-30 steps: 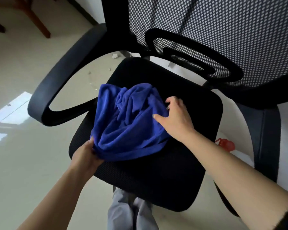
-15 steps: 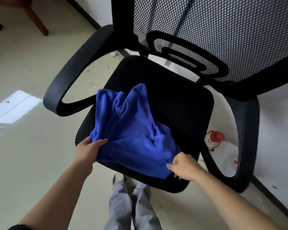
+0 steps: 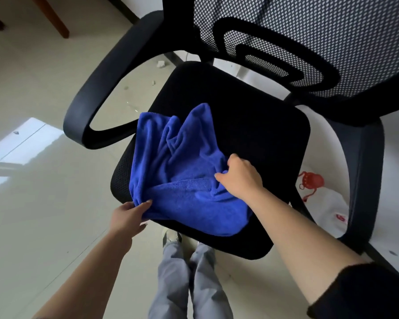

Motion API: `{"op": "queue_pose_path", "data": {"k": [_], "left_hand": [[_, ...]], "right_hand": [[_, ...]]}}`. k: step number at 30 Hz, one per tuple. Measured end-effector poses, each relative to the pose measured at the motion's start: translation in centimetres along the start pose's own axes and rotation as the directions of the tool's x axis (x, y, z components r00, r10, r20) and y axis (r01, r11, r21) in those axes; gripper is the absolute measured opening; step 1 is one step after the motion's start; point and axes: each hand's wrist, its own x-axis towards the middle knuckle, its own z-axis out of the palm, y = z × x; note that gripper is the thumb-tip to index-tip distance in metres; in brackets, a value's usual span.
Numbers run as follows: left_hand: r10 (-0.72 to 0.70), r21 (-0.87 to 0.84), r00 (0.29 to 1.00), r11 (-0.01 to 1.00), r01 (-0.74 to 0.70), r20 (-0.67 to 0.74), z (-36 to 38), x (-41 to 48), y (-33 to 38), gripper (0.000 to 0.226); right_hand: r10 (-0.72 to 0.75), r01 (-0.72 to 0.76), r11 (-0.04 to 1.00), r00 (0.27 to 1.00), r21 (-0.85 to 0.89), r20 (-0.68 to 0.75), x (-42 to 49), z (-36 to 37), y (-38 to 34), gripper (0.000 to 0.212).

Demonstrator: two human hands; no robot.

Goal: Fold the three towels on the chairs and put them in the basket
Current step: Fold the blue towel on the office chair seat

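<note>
- One blue towel (image 3: 182, 180), rumpled, on one black chair (image 3: 263, 139) seat.
- Left hand (image 3: 127, 217) pinches its near corner; right hand (image 3: 240, 178) apparently clutches its middle.
- Red-and-white bag (image 3: 318, 194) on floor behind.

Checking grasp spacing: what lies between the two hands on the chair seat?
In the head view, only the crumpled blue towel spans from left hand to right hand, on the black seat.

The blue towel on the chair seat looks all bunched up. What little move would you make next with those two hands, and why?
Probably pull the hands apart to spread the blue towel flat. The left hand pinches its near-left corner, the right hand clutches the cloth near its right side, and the part toward the chair back lies in ridges. It needs flattening before folding.
</note>
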Motion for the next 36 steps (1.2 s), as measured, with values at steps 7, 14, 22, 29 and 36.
{"op": "queue_pose_path", "data": {"k": [7,14,22,29,36], "left_hand": [[0.004,0.083,1.0,0.997,-0.006,0.031,-0.4,-0.3,0.0,0.018],[0.083,0.062,0.996,0.995,-0.084,0.013,0.0,-0.8,1.0,0.016],[0.178,-0.165,0.984,0.971,-0.176,-0.001,0.1,-6.3,5.2,0.016],[0.275,-0.211,0.961,0.942,-0.262,0.034,-1.5,-15.1,10.8,0.019],[0.397,-0.068,0.894,0.917,-0.392,0.209,-4.4,-22.5,16.0,0.019]], "right_hand": [[0.074,-0.068,0.975,0.997,0.213,-0.023,-0.2,0.2,0.3,0.034],[-0.099,0.127,0.972,0.985,0.2,-0.142,-0.7,0.7,0.0,0.004],[0.105,0.047,0.786,0.972,0.616,-0.208,-4.0,-7.8,-0.1,0.012],[0.17,-0.063,0.9,0.962,0.431,-0.215,-9.9,-16.9,-0.5,0.024],[0.201,-0.12,0.672,0.979,0.73,-0.024,-17.0,-25.4,0.0,0.06]]}}
